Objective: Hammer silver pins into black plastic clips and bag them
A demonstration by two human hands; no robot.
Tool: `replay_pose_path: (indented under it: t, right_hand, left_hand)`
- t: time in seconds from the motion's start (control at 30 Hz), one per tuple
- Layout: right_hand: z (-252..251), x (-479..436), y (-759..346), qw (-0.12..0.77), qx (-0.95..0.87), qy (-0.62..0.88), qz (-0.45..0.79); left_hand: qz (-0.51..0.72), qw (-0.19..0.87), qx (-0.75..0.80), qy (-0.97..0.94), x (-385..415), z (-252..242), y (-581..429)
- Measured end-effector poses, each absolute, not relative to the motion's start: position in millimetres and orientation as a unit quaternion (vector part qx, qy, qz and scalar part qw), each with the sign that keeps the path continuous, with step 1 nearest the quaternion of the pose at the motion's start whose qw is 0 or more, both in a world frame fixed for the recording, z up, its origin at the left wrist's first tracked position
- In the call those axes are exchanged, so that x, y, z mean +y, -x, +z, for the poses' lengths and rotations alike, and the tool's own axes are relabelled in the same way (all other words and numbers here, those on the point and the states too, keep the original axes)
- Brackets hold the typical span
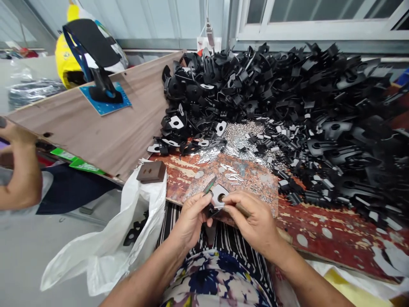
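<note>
Left hand (193,211): we'd best keep this grip steady; the fingers are clamped on the black plastic part, a green pointed object (210,184) by the thumb.
Black plastic part (215,195): between our hands at the counter's (287,217) near edge; we should hold it level.
Right hand (255,215): we should press gently; fingers curl around a brown handle (243,209), tips touching the part.

**Quick tally, some of it hopeless**

So I counted: one left hand (192,213), one right hand (257,221), one white-faced part (217,192) between them. Also one brown block (157,170), one blue sheet (102,108), one white sack (102,247). Black parts (255,91) and silver pins (233,175)? Loads, too overlapped to count, sorry.
</note>
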State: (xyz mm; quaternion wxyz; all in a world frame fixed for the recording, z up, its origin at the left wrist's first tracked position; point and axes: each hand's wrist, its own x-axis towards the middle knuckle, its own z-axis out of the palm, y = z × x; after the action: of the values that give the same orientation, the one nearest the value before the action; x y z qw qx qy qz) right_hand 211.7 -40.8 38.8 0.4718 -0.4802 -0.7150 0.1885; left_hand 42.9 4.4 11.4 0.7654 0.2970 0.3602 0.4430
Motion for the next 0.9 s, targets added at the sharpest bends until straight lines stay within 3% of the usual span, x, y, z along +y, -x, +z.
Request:
replay_pose_path:
  t: [0.27, 0.57, 0.9]
  right_hand:
    - [36, -40, -204, 0.452, -0.739, 0.483, 0.128]
    - [45, -48, -187, 0.3, -0.856, 0.384, -0.172]
    - [33, -46, -195, 0.358, -0.832, 0.422, -0.022]
  left_hand:
    - [0.442, 0.778, 0.351, -0.274, -2, 5, -44]
    - [0.487, 0.761, 0.363, -0.226, -10, 2, -56]
    - [0.486, 0.753, 0.366, -0.251, -17, 7, -53]
